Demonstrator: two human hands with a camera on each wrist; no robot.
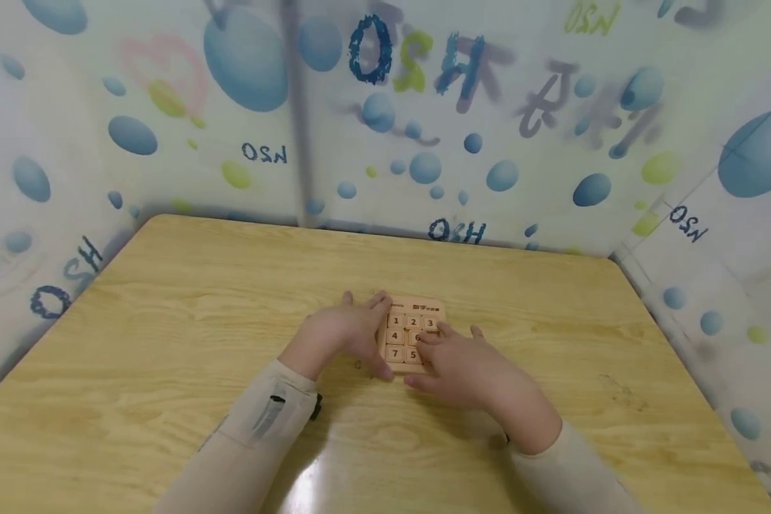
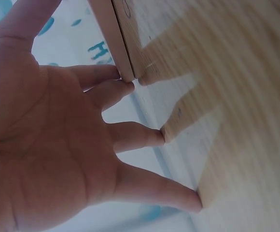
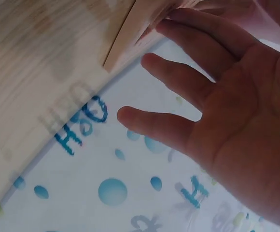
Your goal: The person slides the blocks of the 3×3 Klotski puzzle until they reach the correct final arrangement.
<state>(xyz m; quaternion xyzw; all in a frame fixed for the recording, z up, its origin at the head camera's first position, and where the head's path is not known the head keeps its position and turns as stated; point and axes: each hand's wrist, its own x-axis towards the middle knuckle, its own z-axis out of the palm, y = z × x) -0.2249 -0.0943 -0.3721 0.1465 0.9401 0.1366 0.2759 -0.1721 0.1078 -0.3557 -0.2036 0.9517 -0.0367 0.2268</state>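
A wooden number slide puzzle (image 1: 416,305) lies flat on the table between the two hands. Its top row reads 1, 2, 3; below, tile 4 (image 1: 395,336) and tile 6 (image 1: 417,338) have a narrow gap between them, with 7 and 5 under these. My left hand (image 1: 350,330) spreads along the left edge, thumb by the near corner; in the left wrist view two fingertips meet the puzzle's side (image 2: 113,41). Over the right part reaches my right hand (image 1: 465,364), fingers extended, a fingertip at tile 6. It hides the lower right tiles.
The wooden table (image 1: 218,285) has pencil-like marks (image 1: 622,391) at the right. Behind it and on both sides stand walls (image 1: 334,128) patterned with blue and green drops and letters.
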